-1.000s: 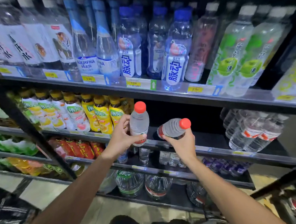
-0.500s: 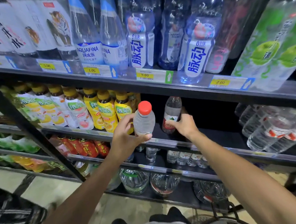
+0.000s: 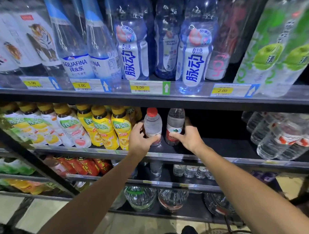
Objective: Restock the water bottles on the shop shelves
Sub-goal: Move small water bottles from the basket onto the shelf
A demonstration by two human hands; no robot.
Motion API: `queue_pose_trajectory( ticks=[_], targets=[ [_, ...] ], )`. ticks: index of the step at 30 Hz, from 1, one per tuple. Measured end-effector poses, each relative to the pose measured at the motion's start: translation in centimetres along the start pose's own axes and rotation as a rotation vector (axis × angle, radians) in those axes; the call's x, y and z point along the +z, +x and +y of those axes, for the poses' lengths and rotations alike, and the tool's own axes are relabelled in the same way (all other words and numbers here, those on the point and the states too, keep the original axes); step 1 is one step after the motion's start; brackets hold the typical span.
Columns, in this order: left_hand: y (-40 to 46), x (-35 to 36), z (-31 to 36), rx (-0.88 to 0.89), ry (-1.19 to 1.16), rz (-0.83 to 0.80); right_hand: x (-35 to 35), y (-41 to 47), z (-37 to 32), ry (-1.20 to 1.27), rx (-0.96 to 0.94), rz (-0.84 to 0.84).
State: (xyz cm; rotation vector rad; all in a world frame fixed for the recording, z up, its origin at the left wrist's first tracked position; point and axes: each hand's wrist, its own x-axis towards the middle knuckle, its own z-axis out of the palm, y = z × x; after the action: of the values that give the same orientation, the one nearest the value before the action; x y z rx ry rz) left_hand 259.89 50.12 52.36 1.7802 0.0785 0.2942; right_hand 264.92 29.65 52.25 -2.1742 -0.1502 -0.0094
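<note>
Two water bottles upright on middle shelf [image 3: 223, 145]: your left hand [image 3: 139, 141] grips red-capped bottle [image 3: 152, 126], right hand [image 3: 189, 137] grips right bottle [image 3: 174, 126]; likely light, thin-walled, slick, so hold mid-body, squeeze gently

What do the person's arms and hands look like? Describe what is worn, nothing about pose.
Both arms are bare along all that the head view shows: no sleeve, glove or cuff on either forearm. The left hand and the right hand carry no visible ring, and neither wrist shows a watch, band or marking. Fingernails look short and unpainted, though the picture is too soft to be sure.
</note>
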Motion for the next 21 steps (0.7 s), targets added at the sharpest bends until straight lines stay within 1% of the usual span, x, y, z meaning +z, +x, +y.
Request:
queue_pose_trajectory(
  ticks=[4, 10, 13, 15, 18, 21],
  targets=[
    [2.0, 0.3, -1.2, -0.123, -0.015, 0.026, -0.1, 0.3, 0.2, -0.001, -0.015, -0.018],
    [3.5, 0.3, -1.5, -0.107, 0.059, -0.102, -0.3, 0.6, 0.7, 0.037, -0.017, -0.054],
    [3.1, 0.2, -2.5, -0.098, 0.063, -0.082, -0.1, 0.6, 0.6, 0.015, 0.006, -0.07],
    [2.8, 0.3, -2.9, -0.123, 0.07, -0.107, 0.0, 0.4, 0.7, -0.037, 0.031, -0.099],
    [2.4, 0.4, -3.2, -0.144, 0.184, -0.099, 0.4, -0.4, 1.4, -0.064, 0.085, -0.176],
    [2.2, 0.5, -3.7, -0.121, 0.219, -0.093, 0.8, -0.8, 2.1, -0.106, 0.105, -0.166]
  ],
)
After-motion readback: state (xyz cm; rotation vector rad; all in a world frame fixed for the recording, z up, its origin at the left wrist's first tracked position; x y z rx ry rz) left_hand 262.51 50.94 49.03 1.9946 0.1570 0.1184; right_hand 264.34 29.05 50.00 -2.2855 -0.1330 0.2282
